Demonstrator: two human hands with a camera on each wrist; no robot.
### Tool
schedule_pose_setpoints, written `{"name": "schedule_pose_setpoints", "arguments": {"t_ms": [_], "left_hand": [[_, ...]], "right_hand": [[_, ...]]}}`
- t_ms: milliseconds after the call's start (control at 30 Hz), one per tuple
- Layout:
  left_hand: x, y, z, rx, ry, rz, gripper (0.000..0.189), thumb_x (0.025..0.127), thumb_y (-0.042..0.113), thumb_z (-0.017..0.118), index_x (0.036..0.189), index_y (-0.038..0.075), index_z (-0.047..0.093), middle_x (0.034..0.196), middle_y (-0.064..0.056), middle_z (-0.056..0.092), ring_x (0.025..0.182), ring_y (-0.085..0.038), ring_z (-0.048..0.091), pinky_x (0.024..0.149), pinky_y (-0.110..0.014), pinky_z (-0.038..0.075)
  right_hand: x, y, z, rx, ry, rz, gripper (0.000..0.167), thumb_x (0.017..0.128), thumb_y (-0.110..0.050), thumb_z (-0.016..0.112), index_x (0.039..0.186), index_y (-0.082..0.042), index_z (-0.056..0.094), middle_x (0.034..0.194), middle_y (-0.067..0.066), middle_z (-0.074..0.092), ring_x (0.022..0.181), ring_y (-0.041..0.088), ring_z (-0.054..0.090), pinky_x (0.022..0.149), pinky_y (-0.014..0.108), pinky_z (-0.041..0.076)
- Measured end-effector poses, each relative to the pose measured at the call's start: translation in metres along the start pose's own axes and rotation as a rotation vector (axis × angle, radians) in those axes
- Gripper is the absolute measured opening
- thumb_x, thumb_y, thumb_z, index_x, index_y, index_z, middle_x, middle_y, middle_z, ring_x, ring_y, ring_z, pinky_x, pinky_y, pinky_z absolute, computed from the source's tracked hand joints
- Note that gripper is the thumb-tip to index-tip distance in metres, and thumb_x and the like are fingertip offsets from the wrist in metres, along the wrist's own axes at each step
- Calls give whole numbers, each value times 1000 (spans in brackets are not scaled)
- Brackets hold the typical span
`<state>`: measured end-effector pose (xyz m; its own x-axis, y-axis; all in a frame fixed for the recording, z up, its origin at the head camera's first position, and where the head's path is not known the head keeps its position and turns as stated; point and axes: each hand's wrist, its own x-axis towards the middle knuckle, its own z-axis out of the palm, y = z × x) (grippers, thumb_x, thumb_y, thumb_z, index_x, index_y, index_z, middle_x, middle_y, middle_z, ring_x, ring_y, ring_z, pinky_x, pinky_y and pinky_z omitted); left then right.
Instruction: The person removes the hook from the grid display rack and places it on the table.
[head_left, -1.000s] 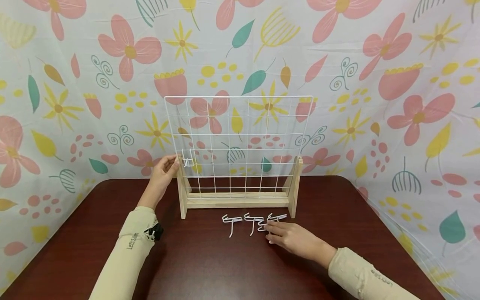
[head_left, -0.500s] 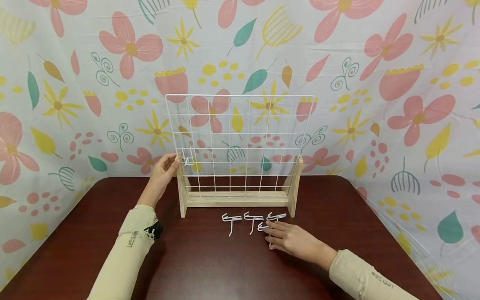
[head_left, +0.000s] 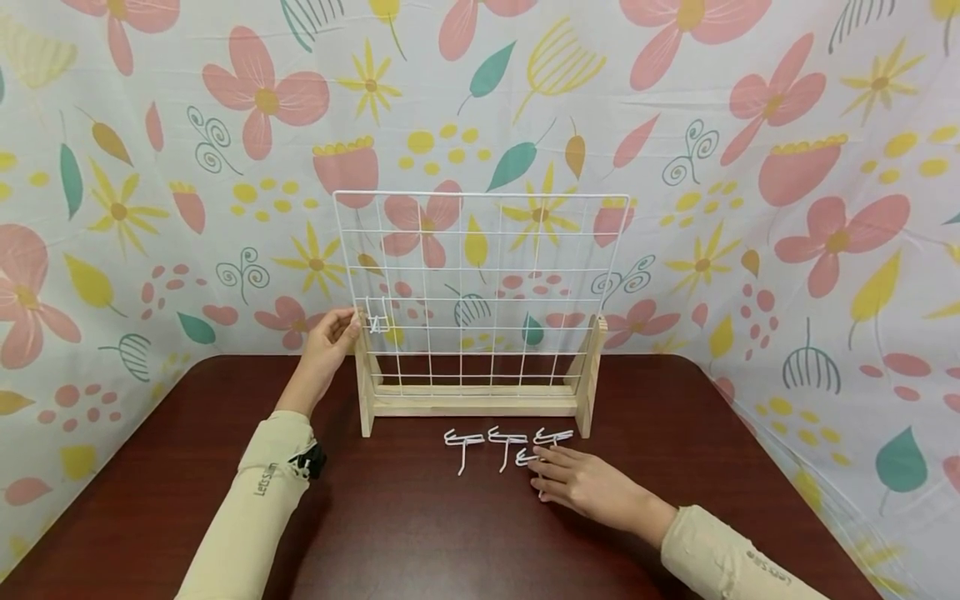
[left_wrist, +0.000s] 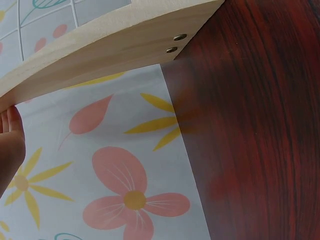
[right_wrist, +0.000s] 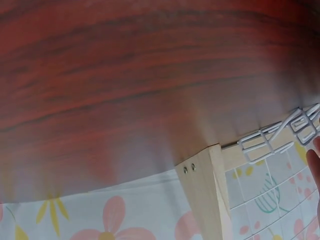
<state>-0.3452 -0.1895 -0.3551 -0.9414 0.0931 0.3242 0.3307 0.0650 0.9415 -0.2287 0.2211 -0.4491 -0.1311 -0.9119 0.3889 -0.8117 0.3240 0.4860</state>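
A white wire grid panel (head_left: 480,283) stands upright in a light wooden stand (head_left: 472,406). My left hand (head_left: 330,333) grips the top of the stand's left side post, its fingers against the wood in the left wrist view too. Beside it a white wire hook (head_left: 377,323) hangs on the grid. My right hand (head_left: 592,483) is low at the table, its fingertips around a white wire hook (head_left: 524,457) whose stem they partly cover. Behind it lie more white hooks in a row: a left one (head_left: 463,438), a middle one (head_left: 507,437) and a right one (head_left: 553,436).
Everything stands on a dark red-brown wooden table (head_left: 405,525) with rounded far corners. A white cloth (head_left: 480,108) printed with flowers and leaves hangs behind and along the sides. Two screws (left_wrist: 179,37) show in the stand's side post.
My right fingers have shifted slightly toward me, so more of the hook beneath them shows, a little apart from the row. My left hand stays on the post.
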Motion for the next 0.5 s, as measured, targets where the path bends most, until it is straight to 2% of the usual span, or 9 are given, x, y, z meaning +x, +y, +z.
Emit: {"name": "schedule_pose_setpoints", "arguments": {"t_ms": [67,500], "left_hand": [[-1,1,0,4,0,1,42,102,14,48,136,-8,40,120,-4,49,104,-3,49,90,-13,41],[-1,2,0,5,0,12,42,102,14,48,135,-9,40,116,1,50,104,-2,49,90,-13,42]], "right_hand": [[0,0,-2,-11,-1,-8,35,102,-28,45,101,-12,75,110,7,69,109,27,63,90,38,51],[12,2,-8,-11,35,17,49,108,-22,28,100,-11,74,109,6,69,104,24,64,88,36,50]]}}
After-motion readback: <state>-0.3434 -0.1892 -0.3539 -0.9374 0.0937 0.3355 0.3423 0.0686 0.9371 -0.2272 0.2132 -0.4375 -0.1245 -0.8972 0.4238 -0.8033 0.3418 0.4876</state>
